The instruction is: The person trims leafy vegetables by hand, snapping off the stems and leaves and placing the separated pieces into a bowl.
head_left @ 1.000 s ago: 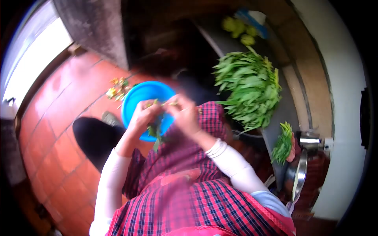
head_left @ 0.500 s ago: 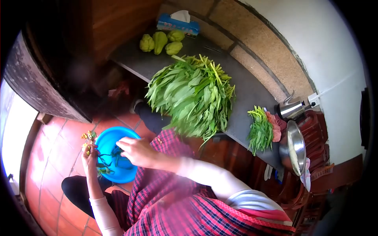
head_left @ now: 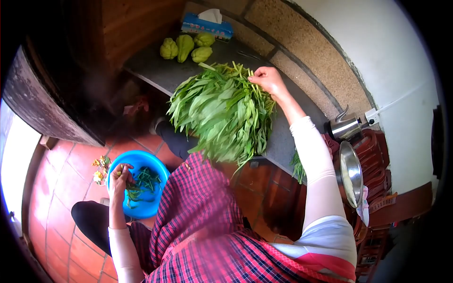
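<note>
A big heap of long-leaved greens, apparently water spinach, lies on the dark counter with its stems toward the wall. My right hand is at the heap's stem end, its fingers pinched on a stem. Low over the left rim of a blue basin, my left hand is closed around a few greens, whose leaves hang down inside. Short cut-looking green pieces lie in the basin. Beside it on the floor is a small pile of yellowed leaves.
On the counter are several chayotes and a tissue box. A smaller bunch of greens shows behind my right arm. To the right are a metal kettle, a steel bowl and stacked brown chairs.
My right hand has moved from above the basin up to the stems of the heap. My left hand has shifted right, from the yellowed leaves to over the basin's rim.
</note>
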Motion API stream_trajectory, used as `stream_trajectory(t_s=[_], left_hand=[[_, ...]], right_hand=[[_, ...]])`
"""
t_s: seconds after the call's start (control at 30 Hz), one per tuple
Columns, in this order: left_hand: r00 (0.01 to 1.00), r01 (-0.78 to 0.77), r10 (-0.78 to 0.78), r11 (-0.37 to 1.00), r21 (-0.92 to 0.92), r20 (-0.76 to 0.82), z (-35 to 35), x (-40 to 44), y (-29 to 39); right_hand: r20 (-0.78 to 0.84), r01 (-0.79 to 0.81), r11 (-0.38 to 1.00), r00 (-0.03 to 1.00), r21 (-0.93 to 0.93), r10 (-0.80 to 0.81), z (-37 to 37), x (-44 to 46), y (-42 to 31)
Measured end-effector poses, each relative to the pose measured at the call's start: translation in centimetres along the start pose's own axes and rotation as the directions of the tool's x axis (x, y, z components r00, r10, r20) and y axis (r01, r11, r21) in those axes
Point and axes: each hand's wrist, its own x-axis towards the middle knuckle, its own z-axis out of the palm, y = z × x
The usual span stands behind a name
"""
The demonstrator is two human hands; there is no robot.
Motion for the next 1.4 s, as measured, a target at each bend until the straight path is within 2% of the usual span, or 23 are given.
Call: stream_trajectory(t_s=[0.03,0.1,0.17,0.27,0.37,0.47,0.53,0.57,0.6,0.67,0.7,0.73,0.83,0.9,0.93,0.97,1.07,1.1,1.17,1.23,1.3,1.37,1.4], left_hand=[[1.0,0.009,-0.009,1.0,-0.012,0.001,0.1,-0.1,0.0],[1.0,0.027,-0.027,0.999,-0.037,0.006,0.4,-0.3,0.2],[0.999,-0.004,0.006,0.999,-0.035,0.033,0.8,-0.6,0.7],[0.998,-0.022,0.025,0.998,-0.052,0.064,1.3,-1.2,1.2],[0.997,-0.019,0.024,0.998,-0.063,0.073,3.2,-2.3,3.1],[0.991,0.047,-0.035,0.995,-0.091,0.13,5.8,-3.6,7.0],[0.977,-0.03,0.051,0.994,-0.101,0.209,8.4,-4.0,10.0],[0.947,-0.14,0.149,0.989,-0.052,0.285,10.7,-5.1,13.7],[0.909,-0.266,0.255,0.964,-0.013,0.331,12.0,-4.4,13.9],[0.905,-0.164,0.153,0.986,-0.006,0.397,15.1,-5.1,16.3],[0.92,-0.109,0.108,0.994,-0.017,0.378,16.6,-4.4,15.4],[0.925,-0.011,0.051,0.994,-0.107,0.376,17.5,-4.8,15.6],[0.944,0.019,0.089,0.946,-0.323,0.316,17.4,-4.9,13.3],[0.975,0.122,-0.02,0.881,-0.457,0.221,16.5,-5.0,12.3],[0.966,0.165,-0.028,0.833,-0.529,0.256,15.5,-4.5,10.7],[0.957,0.203,-0.029,0.776,-0.597,0.289,14.3,-4.1,9.3],[0.968,0.219,-0.107,0.803,-0.554,0.227,10.2,-4.2,6.2],[0.966,0.237,-0.129,0.791,-0.564,0.225,8.4,-4.0,4.3],[0.954,0.29,-0.196,0.803,-0.52,0.229,5.1,-4.4,2.2],[0.94,0.327,-0.218,0.788,-0.522,0.261,2.8,-5.3,2.3],[0.937,0.33,-0.207,0.787,-0.521,0.281,1.8,-6.0,2.4],[0.928,0.361,-0.233,0.76,-0.54,0.292,1.8,-6.3,2.7],[0.919,0.379,-0.234,0.74,-0.556,0.317,1.7,-6.3,2.3]], right_hand=[[0.096,-0.124,0.981,0.989,0.147,0.111,-0.8,-0.2,-0.5],[0.137,-0.18,0.951,0.979,0.251,0.15,-2.4,-0.5,-1.6],[0.066,-0.099,0.962,0.994,0.253,0.085,-4.3,-1.1,-3.5],[0.101,-0.089,0.975,0.992,0.204,0.069,-6.5,-1.2,-4.6],[0.283,-0.242,0.892,0.949,0.383,0.136,-6.2,-1.4,-4.7],[0.375,-0.303,0.769,0.923,0.563,0.09,-4.3,-2.9,-7.4],[0.483,-0.361,0.677,0.876,0.642,0.009,-3.1,-4.6,-10.3],[0.509,-0.362,0.654,0.86,0.665,-0.042,-2.2,-5.3,-11.5],[0.54,-0.38,0.61,0.836,0.695,-0.094,-1.3,-5.9,-12.4],[0.579,-0.415,0.527,0.792,0.742,-0.192,0.7,-7.2,-14.0],[0.575,-0.43,0.512,0.802,0.744,-0.163,1.9,-8.1,-15.1],[0.578,-0.438,0.499,0.8,0.748,-0.164,3.2,-8.7,-15.4],[0.565,-0.421,0.507,0.808,0.752,-0.168,7.2,-10.3,-15.3],[0.552,-0.401,0.506,0.812,0.764,-0.191,10.0,-11.8,-15.4],[0.561,-0.406,0.509,0.805,0.759,-0.195,11.6,-12.1,-14.7],[0.582,-0.449,0.47,0.792,0.76,-0.185,12.7,-12.6,-14.6],[0.557,-0.539,0.145,0.781,0.83,-0.284,15.6,-12.9,-13.7],[0.561,-0.555,0.105,0.784,0.825,-0.264,16.0,-13.2,-14.0],[0.613,-0.653,0.024,0.697,0.757,-0.371,17.1,-13.0,-13.5],[0.671,-0.638,0.209,0.713,0.741,-0.203,19.2,-13.5,-13.9],[0.761,-0.655,0.417,0.627,0.63,-0.163,22.7,-14.4,-13.7],[0.778,-0.639,0.499,0.616,0.586,-0.126,25.3,-15.8,-14.5],[0.788,-0.661,0.463,0.595,0.591,-0.157,26.1,-16.1,-14.8]])
